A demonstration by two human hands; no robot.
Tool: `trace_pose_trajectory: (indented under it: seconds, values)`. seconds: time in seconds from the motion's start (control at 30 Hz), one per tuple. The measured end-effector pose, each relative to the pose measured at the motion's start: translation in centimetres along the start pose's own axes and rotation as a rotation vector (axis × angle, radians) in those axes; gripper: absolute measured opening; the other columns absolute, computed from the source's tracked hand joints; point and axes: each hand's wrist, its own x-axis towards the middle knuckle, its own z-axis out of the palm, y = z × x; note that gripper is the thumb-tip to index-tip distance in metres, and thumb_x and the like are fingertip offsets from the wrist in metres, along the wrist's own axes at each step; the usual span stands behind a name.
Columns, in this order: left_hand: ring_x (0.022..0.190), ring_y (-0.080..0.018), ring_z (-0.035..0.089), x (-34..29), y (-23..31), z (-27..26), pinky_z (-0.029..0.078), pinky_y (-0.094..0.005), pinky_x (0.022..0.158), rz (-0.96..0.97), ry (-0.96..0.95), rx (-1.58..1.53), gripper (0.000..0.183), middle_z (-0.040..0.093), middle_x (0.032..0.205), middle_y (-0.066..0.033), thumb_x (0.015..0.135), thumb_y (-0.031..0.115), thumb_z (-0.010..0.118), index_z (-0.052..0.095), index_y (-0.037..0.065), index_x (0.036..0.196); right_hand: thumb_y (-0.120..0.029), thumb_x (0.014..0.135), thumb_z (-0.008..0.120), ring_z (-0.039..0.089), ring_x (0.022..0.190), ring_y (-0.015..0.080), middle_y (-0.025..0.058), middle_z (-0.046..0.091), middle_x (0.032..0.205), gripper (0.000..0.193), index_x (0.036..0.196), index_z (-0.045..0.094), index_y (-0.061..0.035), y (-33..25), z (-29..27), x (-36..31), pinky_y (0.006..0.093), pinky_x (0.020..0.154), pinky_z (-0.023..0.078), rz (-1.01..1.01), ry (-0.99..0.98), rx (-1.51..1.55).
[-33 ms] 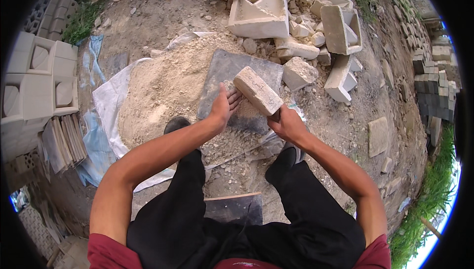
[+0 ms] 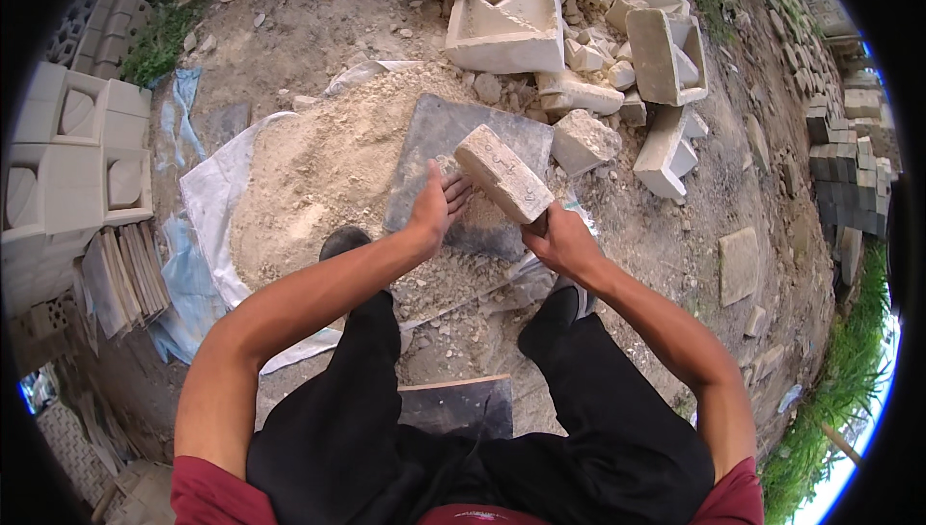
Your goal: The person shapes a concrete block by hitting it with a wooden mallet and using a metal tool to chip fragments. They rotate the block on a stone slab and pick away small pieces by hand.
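Block [image 2: 502, 175] is slanting above the dark slab [image 2: 424, 134] in the middle of the scene, its right end meeting the right hand [image 2: 567, 241]. That hand's fingers are closing around this near end, holding the block; a small dark piece is showing between hand and block, and I cannot tell whether it is a handle. The left hand [image 2: 432, 214] is hovering just beside the block's left end, palm turning toward it, fingers [image 2: 455, 199] reaching out nearly straight and lying close together; I cannot tell whether their tips are touching the block.

Pale powder [image 2: 309, 163] is heaping up left of the slab and spreading over a white sheet [image 2: 205, 186]. On the near side, a shoe [image 2: 555, 320] is resting on the right and another [image 2: 344, 241] on the left, while a board [image 2: 468, 411] is lying between the legs. Broken blocks [image 2: 506, 28] are crowding the far right, beyond the slab. Pale blocks are stacking up at the left, above leaning panels [image 2: 121, 274], and a tile [image 2: 739, 265] is lying flat on the ground at the right.
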Motion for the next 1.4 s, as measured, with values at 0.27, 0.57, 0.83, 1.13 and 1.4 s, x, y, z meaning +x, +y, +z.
trace_pose_trajectory:
  seconds: [0.27,0.57,0.83,1.13,1.4]
  values:
    - [0.127,-0.0251,0.046,-0.9,1.1,0.5,0.03,-0.038,0.111,0.098,0.097,-0.003,0.079,0.049,0.135,-0.0186,0.097,0.06,0.018,0.037,-0.005,0.136,-0.024,0.076,0.068,0.062,0.079,0.0449,0.0291,0.063,0.083,0.051,0.107,0.046,0.0098,1.1,1.0,-0.1,0.0491,0.071,0.049,-0.068,-0.018,-0.075]
    - [0.124,-0.0276,0.048,-0.2,0.2,-1.4,0.037,-0.0366,0.106,0.27,0.137,0.089,0.063,0.047,0.134,-0.0217,0.102,0.044,0.026,0.037,-0.009,0.134,-0.025,0.076,0.068,0.061,0.08,0.0463,0.0284,0.063,0.081,0.047,0.101,0.045,0.0085,-0.1,0.5,0.6,0.0493,0.072,0.049,-0.056,-0.008,-0.05]
    - [0.098,-0.0173,0.059,-0.8,-1.6,-2.0,0.052,-0.0308,0.08,0.336,0.151,0.426,0.032,0.059,0.115,-0.0112,0.094,0.009,0.054,0.052,-0.004,0.123,-0.024,0.076,0.067,0.061,0.081,0.0459,0.0288,0.062,0.083,0.047,0.103,0.045,0.008,-1.0,-0.2,0.8,0.0496,0.072,0.049,-0.07,0.003,-0.011]
    - [0.078,-0.0159,0.059,-1.0,-2.0,-2.1,0.051,-0.0296,0.069,0.351,0.174,0.463,0.02,0.062,0.095,-0.0086,0.093,0.011,0.052,0.058,0.0,0.108,-0.022,0.075,0.068,0.062,0.079,0.0447,0.0271,0.063,0.082,0.044,0.101,0.045,0.0055,-0.5,-0.6,1.7,0.0494,0.071,0.049,-0.063,-0.075,-0.09]
    - [0.063,-0.0121,0.052,0.0,-1.8,-3.4,0.048,-0.0282,0.056,0.385,0.234,0.414,0.013,0.053,0.076,-0.0031,0.092,0.018,0.051,0.054,0.005,0.094,-0.021,0.075,0.069,0.061,0.077,0.0453,0.0267,0.062,0.079,0.046,0.101,0.043,0.006,0.1,0.2,1.3,0.0496,0.07,0.049,-0.072,-0.03,-0.123]
